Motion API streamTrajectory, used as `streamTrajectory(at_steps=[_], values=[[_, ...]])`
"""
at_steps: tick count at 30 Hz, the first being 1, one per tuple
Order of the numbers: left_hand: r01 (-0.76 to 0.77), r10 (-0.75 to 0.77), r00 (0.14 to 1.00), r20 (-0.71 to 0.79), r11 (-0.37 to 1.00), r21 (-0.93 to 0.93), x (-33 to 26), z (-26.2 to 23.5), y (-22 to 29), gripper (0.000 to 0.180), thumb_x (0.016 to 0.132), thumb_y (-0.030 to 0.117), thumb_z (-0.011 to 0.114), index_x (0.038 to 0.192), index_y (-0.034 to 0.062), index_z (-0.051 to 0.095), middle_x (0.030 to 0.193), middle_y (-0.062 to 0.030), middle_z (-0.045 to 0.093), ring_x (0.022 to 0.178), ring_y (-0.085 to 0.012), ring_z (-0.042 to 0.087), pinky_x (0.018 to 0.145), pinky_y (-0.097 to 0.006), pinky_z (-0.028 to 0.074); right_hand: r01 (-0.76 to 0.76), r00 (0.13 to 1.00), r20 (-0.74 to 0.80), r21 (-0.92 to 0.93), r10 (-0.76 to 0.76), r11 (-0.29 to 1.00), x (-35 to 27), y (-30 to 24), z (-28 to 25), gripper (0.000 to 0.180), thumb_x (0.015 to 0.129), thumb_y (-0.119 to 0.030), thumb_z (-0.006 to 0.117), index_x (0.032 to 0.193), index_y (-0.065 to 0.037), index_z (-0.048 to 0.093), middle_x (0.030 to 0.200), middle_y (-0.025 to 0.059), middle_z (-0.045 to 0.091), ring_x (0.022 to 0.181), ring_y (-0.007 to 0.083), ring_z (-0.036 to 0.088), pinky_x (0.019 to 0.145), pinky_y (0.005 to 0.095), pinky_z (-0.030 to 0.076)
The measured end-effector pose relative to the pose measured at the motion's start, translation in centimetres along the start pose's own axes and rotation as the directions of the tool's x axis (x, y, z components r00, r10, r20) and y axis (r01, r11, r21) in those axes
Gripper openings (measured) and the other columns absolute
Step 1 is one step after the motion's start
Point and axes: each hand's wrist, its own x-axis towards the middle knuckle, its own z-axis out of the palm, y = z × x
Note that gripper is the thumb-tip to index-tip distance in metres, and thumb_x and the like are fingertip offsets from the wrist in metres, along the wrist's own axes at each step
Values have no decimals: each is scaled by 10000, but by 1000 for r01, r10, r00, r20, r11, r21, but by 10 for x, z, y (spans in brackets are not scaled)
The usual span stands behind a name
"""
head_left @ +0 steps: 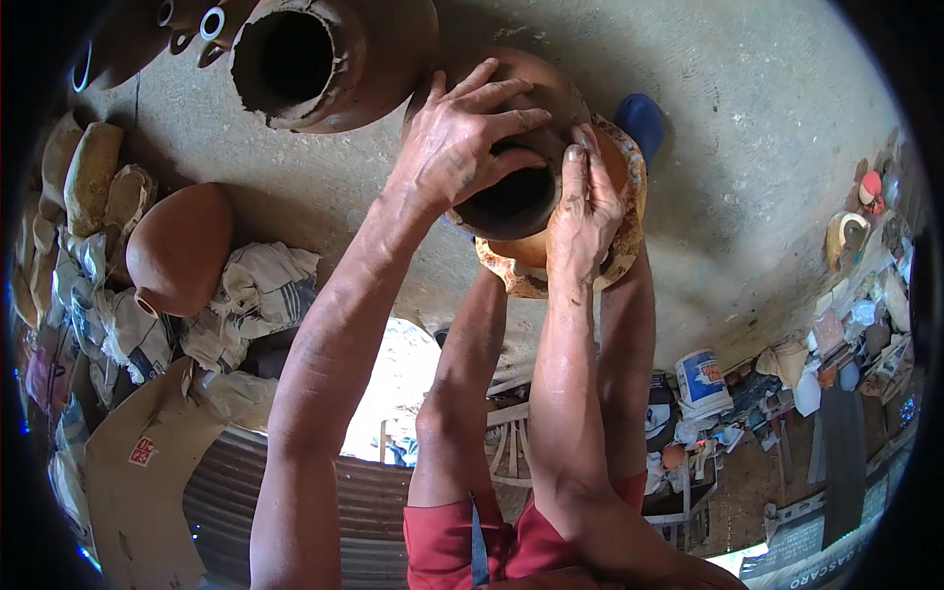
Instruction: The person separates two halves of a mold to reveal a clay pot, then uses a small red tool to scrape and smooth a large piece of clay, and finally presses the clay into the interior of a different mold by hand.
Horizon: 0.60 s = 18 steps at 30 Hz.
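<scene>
Between my legs a brown clay pot point(551, 90) leans with its dark mouth toward me. It rests in an orange, crusted-rim bowl point(519, 279). My left hand point(470, 136) lies over the pot's neck with its fingers spread. Its thumb lies along the mouth's edge. At the right side of the mouth, my right hand point(587, 206) has its fingers bent together on the pot's rim, and dark clay smears the fingertips. The far side of the neck is partly hidden by my hands.
A large pot with a ragged rim point(339, 64) lies at the far left, close to my left hand. Beyond it are smaller pots point(123, 39). A round reddish pot point(180, 246) rests by cloth sacks point(265, 285). A blue shoe point(640, 128) and white bucket point(702, 383) are on the right.
</scene>
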Motion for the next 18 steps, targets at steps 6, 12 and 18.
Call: streamTrajectory(at_steps=[6, 12, 18], values=[[32, -40, 997, -68, 992, -120, -14, -15, -5, 538, 813, 322, 869, 1320, 205, 731, 1498, -62, 602, 1481, -326, 454, 1208, -609, 339, 23, 999, 39, -21, -22, 1000, -1, -9, -8, 534, 1091, -302, 550, 1444, 98, 535, 1510, 211, 543, 1403, 282, 508, 1182, 392, 390], [262, -533, 836, -131, 597, -758, -93, -22, 6, 576, 982, 274, 664, 1478, 2, 555, 1494, -203, 580, 1464, -349, 467, 1206, -465, 365, -121, 987, -109, -8, 119, 993, -45, -10, -15, 665, 1061, -260, 590, 1568, 91, 343, 1586, 283, 419, 1466, 332, 443, 1214, 392, 361], [375, -515, 857, 8, 612, -697, -120, -2, 18, 535, 1039, 230, 580, 1535, 48, 497, 1589, -147, 490, 1548, -356, 318, 1267, -495, 248, -369, 926, -89, -15, 367, 929, -79, -8, 4, 654, 1050, -175, 598, 1553, 133, 316, 1410, 271, 567, 1258, 277, 596, 1060, 355, 513]])
